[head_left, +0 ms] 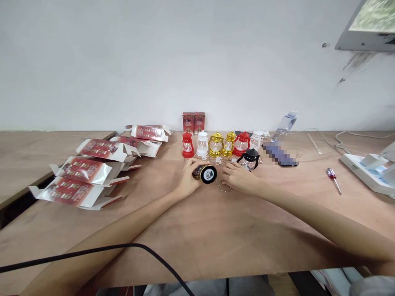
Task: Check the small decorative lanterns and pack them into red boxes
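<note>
My left hand (189, 177) is wrapped round a small black lantern (209, 174), tipped so that its round base with a pale label faces me. Just right of it, my right hand (234, 176) has its fingers curled near a thin bent wire (224, 188); whether they pinch anything is too small to tell. Another black lantern (248, 159) stands upright right behind my right hand. Behind both hands is a row of small lanterns, among them a red one (187, 145), a white one (202, 144) and a gold one (216, 144).
Opened red and white boxes (83, 169) lie at the left. Two closed red boxes (188, 123) stand by the wall. Towards the right are a tilted water bottle (285, 126), a phone (280, 154), a screwdriver (333, 179) and a power strip (367, 174). A black cable (132, 245) crosses in front.
</note>
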The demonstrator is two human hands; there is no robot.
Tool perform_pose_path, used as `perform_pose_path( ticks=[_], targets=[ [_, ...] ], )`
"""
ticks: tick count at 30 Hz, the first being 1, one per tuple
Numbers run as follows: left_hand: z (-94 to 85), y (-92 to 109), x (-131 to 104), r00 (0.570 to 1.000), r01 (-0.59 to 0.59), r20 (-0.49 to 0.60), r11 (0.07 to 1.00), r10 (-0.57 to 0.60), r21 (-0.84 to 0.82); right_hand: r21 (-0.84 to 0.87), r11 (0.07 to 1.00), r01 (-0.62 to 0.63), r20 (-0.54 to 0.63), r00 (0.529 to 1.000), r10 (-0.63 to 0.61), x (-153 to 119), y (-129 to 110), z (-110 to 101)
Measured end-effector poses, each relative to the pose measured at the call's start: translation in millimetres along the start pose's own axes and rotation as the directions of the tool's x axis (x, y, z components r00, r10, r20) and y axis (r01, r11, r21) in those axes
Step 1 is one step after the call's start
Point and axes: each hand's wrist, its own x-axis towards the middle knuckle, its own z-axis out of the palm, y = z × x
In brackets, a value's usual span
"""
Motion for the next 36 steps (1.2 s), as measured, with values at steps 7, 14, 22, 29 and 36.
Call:
perform_pose_path(
  ticks=[7, 14, 22, 29, 36],
  targets=[
    [0.3, 0.0, -0.6, 1.000, 0.014, -0.022, 1.000, -0.014, 0.004, -0.089, 0.987, 0.131, -0.052, 0.989, -0.136, -2.2, -5.3, 3.8],
    [0.9, -2.8, -0.9, 0.998, 0.044, -0.050, 0.999, -0.044, 0.009, -0.071, 0.985, 0.156, -0.194, 0.967, -0.167, -2.4, -1.2, 3.8],
    [0.9, -2.4, -1.0, 0.998, 0.038, -0.052, 0.999, -0.038, -0.006, 0.183, 0.962, 0.202, -0.559, 0.826, -0.068, 6.3, -6.1, -25.1],
    [1.2, -5.2, -1.9, 0.999, 0.029, -0.046, 1.000, -0.028, 0.008, 0.055, 0.976, 0.211, -0.606, 0.784, -0.135, 24.5, -10.4, -8.9],
    [0.9, -3.2, -1.4, 0.998, 0.029, -0.048, 1.000, -0.029, 0.007, 0.055, 0.985, 0.161, -0.635, 0.768, -0.090, 23.4, -12.1, -5.8]
  ],
)
